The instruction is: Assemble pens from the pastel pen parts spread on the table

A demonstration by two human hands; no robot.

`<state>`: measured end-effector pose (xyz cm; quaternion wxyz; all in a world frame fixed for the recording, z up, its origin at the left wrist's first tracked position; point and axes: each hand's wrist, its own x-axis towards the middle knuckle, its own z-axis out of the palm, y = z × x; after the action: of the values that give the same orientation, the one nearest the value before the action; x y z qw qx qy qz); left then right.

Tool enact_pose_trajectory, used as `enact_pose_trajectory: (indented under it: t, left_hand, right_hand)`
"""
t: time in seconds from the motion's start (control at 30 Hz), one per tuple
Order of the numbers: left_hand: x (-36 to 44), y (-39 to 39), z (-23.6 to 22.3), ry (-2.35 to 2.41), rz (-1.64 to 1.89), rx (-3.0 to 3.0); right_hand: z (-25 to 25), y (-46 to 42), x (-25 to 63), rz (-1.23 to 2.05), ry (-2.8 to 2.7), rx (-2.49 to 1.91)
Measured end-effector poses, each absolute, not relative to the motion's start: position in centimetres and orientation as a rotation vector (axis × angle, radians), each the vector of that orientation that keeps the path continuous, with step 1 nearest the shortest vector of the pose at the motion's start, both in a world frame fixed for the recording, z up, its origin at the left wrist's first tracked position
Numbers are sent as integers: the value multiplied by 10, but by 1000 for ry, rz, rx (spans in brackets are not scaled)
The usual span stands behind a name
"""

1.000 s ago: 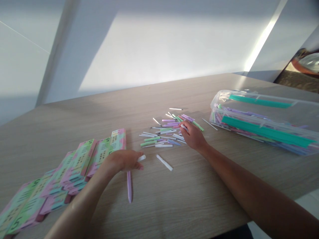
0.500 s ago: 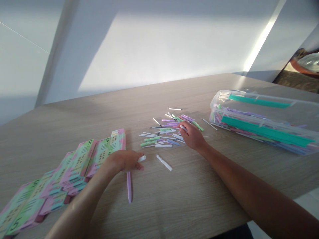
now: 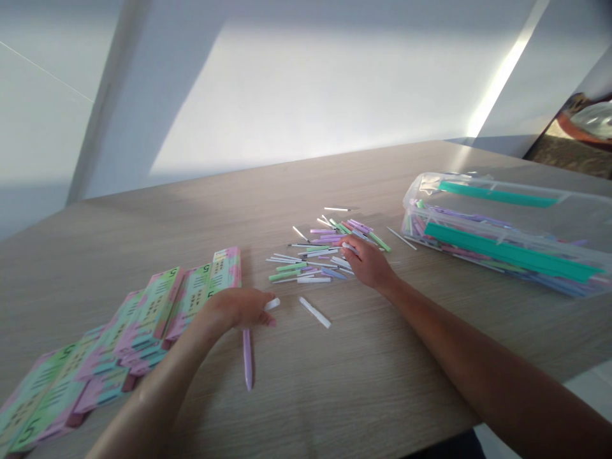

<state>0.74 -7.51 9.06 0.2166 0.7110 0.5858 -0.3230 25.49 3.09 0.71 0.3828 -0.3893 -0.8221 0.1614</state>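
Note:
My left hand [image 3: 236, 308] rests on the wooden table [image 3: 335, 382], its fingers curled round a lilac pen barrel [image 3: 247, 358] that sticks out toward me, with a white cap [image 3: 271, 305] at its fingertips. My right hand [image 3: 367, 261] lies on a scattered pile of pen parts [image 3: 320, 252] in white, green, lilac and pink, its fingers pinching a small white piece [image 3: 349, 246]. A single white piece [image 3: 315, 312] lies between the two hands.
Overlapping pink and green card packs [image 3: 143, 319] fan out along the left. A clear plastic box [image 3: 502, 236] with teal strips and more pen parts sits at the right. A thin white refill [image 3: 401, 238] lies between pile and box. A pale wall stands behind.
My right hand has slid slightly left and toward me over the pile, still pinching the white piece. My left hand has stayed still.

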Motion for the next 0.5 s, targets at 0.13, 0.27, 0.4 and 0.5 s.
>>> enact_pose_trajectory:
  t: [0.13, 0.27, 0.4, 0.5]
  left_hand:
    - [6, -75, 89, 1621, -883, 1965]
    - [7, -75, 88, 1633, -882, 1957]
    - [8, -75, 89, 1629, -894, 1972]
    - [9, -75, 89, 1634, -906, 1968]
  right_hand:
    - [7, 32, 255, 397, -2082, -951]
    - [8, 32, 255, 334, -2038, -988]
    - [7, 34, 255, 314, -2031, -1011]
    - [6, 35, 255, 316, -2041, -1025]
